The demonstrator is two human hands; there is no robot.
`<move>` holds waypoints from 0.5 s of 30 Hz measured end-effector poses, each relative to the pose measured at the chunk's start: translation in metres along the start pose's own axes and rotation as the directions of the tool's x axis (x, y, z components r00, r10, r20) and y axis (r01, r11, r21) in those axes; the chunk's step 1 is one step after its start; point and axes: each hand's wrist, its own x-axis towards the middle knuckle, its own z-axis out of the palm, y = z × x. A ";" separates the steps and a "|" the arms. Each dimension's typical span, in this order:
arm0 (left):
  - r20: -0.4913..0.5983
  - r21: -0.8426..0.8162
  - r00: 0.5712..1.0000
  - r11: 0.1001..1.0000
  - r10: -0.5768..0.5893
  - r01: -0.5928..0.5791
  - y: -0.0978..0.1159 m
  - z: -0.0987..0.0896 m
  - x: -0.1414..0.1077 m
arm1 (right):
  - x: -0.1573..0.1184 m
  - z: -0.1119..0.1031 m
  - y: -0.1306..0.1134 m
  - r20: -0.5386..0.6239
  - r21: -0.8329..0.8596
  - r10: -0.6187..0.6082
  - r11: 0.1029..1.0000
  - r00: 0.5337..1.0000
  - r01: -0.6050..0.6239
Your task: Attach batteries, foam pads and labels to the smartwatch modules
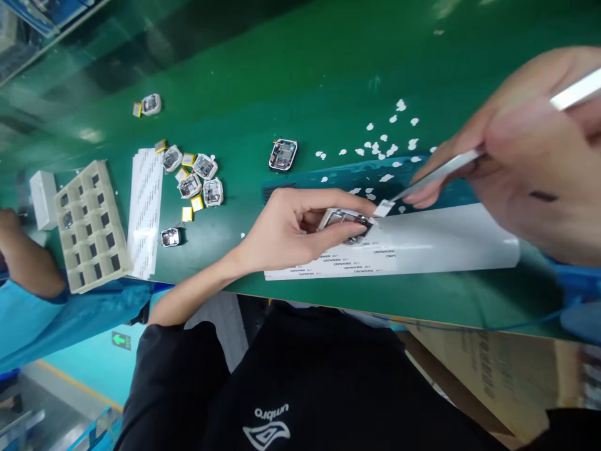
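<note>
The person's left hand (pixel 286 235) has its fingers clamped around a small open watch case (pixel 346 219); the right hand (pixel 530 156) pinches white tweezers (pixel 441 172) together, with a little white tab (pixel 384 208) at their tip, just beside the case. Both hands hang over a curling white printed sheet (pixel 422 241) on the green workbench (pixel 328 69); white flecks (pixel 389 134) dot the bench and a teal film (pixel 370 178) behind them. Further left lie a lone watch case (pixel 283 155), a heap of watch cases (pixel 192 178), small yellow pieces (pixel 197 202), a stack of white strips (pixel 145 213) and a beige tray (pixel 89 225); a co-worker's bare arm (pixel 28 263) sits beside the tray.
</note>
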 end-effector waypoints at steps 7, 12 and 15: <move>0.189 -0.147 0.977 0.981 -0.101 0.130 0.003 0.001 -0.001 | -0.015 0.007 0.001 0.141 -0.152 0.022 0.988 0.990 0.000; 0.170 -0.097 0.978 0.986 -0.120 0.137 0.005 0.003 -0.001 | -0.014 0.005 0.006 0.129 -0.223 0.056 0.975 0.990 -0.026; 0.156 -0.033 0.979 0.989 -0.135 0.142 0.007 0.004 0.000 | -0.015 0.006 0.006 0.090 -0.242 0.066 0.969 0.994 -0.043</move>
